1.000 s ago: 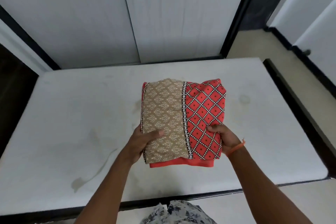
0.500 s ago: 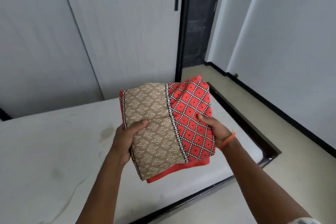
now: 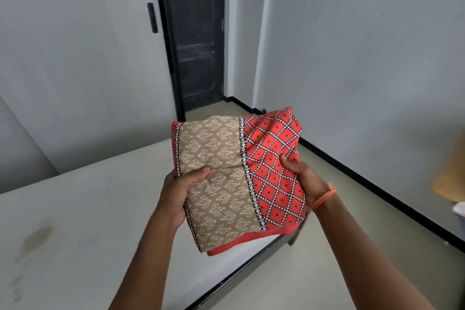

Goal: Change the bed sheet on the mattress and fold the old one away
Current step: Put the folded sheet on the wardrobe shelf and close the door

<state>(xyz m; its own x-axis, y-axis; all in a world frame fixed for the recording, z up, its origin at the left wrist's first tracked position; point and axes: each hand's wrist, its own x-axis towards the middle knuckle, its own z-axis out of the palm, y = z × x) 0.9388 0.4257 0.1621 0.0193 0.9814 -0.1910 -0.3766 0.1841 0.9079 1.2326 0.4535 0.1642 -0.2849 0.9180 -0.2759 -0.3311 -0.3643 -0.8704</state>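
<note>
Bare stained white mattress [image 3: 83, 209] below. Carrying folded red-and-beige patterned bed sheet [image 3: 239, 178], left hand [image 3: 180, 191] and right hand [image 3: 305, 181] gripping its sides; probably needs setting down next

A bare white mattress [image 3: 105, 221] lay on a dark bed frame [image 3: 241, 274], its cover marked with a brownish stain [image 3: 37, 236] near the left side. The frame stood on a pale beige floor [image 3: 327, 246].

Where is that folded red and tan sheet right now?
In the head view, the folded sheet sits mid-frame, held between the left hand and right hand above the bare mattress corner.
</note>
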